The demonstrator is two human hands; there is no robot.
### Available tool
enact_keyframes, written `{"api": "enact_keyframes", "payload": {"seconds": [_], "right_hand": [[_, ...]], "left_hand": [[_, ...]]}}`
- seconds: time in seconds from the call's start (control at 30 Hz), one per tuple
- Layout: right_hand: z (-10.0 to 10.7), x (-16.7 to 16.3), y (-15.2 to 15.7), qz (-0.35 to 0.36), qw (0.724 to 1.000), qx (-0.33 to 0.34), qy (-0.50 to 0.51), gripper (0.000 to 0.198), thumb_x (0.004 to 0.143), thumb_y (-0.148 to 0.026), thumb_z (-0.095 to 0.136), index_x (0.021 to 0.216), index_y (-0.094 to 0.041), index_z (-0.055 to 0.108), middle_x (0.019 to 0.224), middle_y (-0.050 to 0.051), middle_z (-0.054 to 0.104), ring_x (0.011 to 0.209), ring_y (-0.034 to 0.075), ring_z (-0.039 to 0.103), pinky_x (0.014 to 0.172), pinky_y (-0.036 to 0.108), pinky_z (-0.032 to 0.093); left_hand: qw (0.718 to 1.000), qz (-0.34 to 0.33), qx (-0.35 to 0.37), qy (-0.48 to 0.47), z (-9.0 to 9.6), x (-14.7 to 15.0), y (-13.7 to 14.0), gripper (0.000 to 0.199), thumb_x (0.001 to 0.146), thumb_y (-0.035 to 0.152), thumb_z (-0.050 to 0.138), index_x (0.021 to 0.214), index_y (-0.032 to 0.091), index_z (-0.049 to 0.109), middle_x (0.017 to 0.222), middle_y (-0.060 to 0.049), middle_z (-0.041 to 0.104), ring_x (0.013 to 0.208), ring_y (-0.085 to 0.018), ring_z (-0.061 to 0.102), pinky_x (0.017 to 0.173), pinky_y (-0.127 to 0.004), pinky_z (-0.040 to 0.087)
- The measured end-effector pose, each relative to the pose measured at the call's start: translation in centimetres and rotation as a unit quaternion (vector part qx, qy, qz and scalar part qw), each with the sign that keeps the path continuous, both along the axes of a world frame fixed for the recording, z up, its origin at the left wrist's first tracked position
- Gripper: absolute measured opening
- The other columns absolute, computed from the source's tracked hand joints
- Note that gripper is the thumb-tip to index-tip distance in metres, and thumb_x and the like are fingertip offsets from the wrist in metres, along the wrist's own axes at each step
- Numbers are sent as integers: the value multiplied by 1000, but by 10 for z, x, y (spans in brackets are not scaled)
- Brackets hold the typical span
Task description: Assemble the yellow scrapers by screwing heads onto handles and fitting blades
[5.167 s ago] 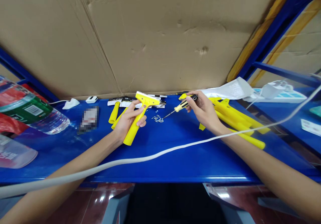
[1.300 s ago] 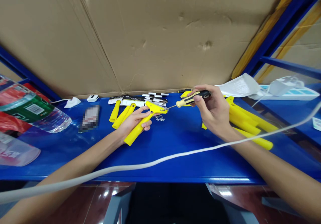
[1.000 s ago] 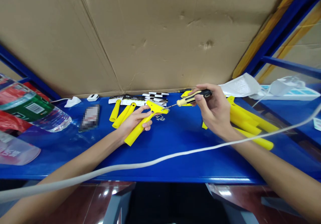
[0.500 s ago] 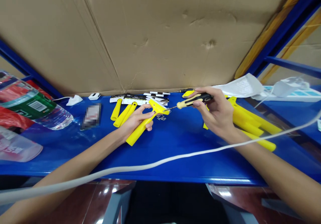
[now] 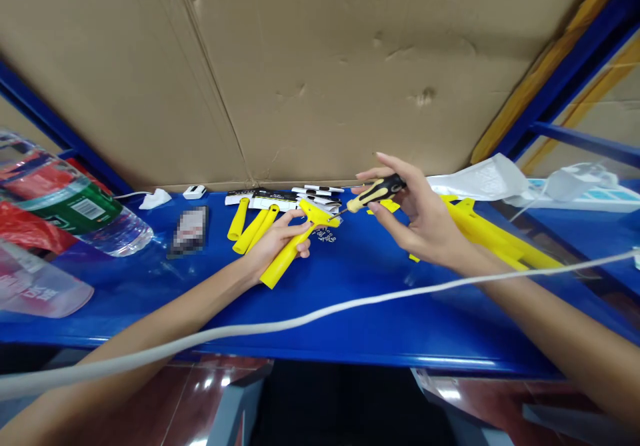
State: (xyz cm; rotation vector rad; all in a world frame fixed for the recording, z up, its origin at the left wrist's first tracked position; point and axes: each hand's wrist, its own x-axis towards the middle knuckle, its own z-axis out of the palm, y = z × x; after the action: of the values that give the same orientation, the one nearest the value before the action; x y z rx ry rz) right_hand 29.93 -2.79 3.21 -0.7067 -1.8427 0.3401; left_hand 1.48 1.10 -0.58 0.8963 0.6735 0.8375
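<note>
My left hand [image 5: 270,243] is closed around a yellow T-shaped scraper handle [image 5: 286,263], its crosspiece tilted up toward the back. The tip of a black-and-cream screwdriver [image 5: 370,194] meets that crosspiece near its right end. My right hand [image 5: 430,223] keeps the screwdriver between thumb and fingers, with the other fingers loosely spread. Small metal pieces [image 5: 326,236] lie on the blue table just behind the held handle, too small to name surely. Further yellow handles [image 5: 253,229] rest left of my left hand, and more yellow handles [image 5: 495,236] are partly hidden by my right arm.
A white cable [image 5: 310,318] crosses in front of both forearms. At left are a large water bottle [image 5: 83,209], a clear plastic cup [image 5: 45,286] and a blurred-out flat object [image 5: 189,231]. Black-and-white packets [image 5: 280,199] lie at the back, before a cardboard wall [image 5: 320,99].
My right hand has turned and its fingers have loosened and spread on the screwdriver. The tip remains at the crosspiece. The whole view has shifted slightly.
</note>
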Motion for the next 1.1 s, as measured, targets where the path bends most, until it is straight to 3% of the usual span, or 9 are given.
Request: {"api": "enact_keyframes", "payload": {"seconds": [0.17, 0.3, 0.47, 0.67, 0.9, 1.1], "right_hand": [[3, -9, 22, -26, 998, 57, -13, 61, 96, -45, 87, 151, -36, 60, 123, 7, 76, 109, 28, 79, 102, 48, 68], [-8, -17, 27, -76, 994, 81, 19, 69, 93, -51, 88, 153, -37, 58, 128, 8, 72, 112, 31, 78, 103, 53, 68], [-19, -23, 15, -42, 997, 56, 39, 77, 100, -51, 79, 166, -43, 40, 150, 10, 65, 125, 33, 75, 105, 56, 68], [-30, -15, 11, -90, 992, 70, 59, 75, 100, -49, 81, 165, -43, 44, 127, 9, 75, 108, 31, 78, 99, 54, 70], [-32, -20, 11, -50, 995, 50, 65, 82, 104, -51, 74, 173, -49, 28, 159, 10, 59, 130, 33, 74, 107, 56, 68], [-36, -17, 14, -76, 994, 62, 54, 76, 99, -53, 80, 166, -42, 44, 131, 8, 74, 110, 30, 77, 103, 54, 69]], "left_hand": [[1000, 8, 7, -29, -1, -2, -2, 43, 92, 18, 85, 125, 23, 58, 123, -11, 75, 58, -6, 58, 59, -25, 52], [999, 16, 9, -33, -2, -1, -2, 43, 92, 17, 84, 125, 22, 57, 119, -11, 75, 58, -8, 61, 58, -26, 53], [1000, 21, 10, -16, -1, -1, -3, 43, 92, 15, 82, 125, 21, 55, 115, -11, 76, 58, -9, 62, 57, -27, 52], [1000, 19, 16, -4, 3, 0, -4, 44, 92, 14, 81, 126, 22, 54, 104, -5, 74, 59, -11, 62, 58, -28, 52], [999, 29, 35, 19, 5, 1, -5, 39, 94, 15, 79, 125, 21, 56, 104, -5, 72, 59, -10, 60, 58, -28, 52], [998, 25, 51, 26, 6, 2, -6, 41, 92, 19, 82, 125, 21, 57, 112, -6, 73, 59, -8, 59, 59, -28, 53]]}}
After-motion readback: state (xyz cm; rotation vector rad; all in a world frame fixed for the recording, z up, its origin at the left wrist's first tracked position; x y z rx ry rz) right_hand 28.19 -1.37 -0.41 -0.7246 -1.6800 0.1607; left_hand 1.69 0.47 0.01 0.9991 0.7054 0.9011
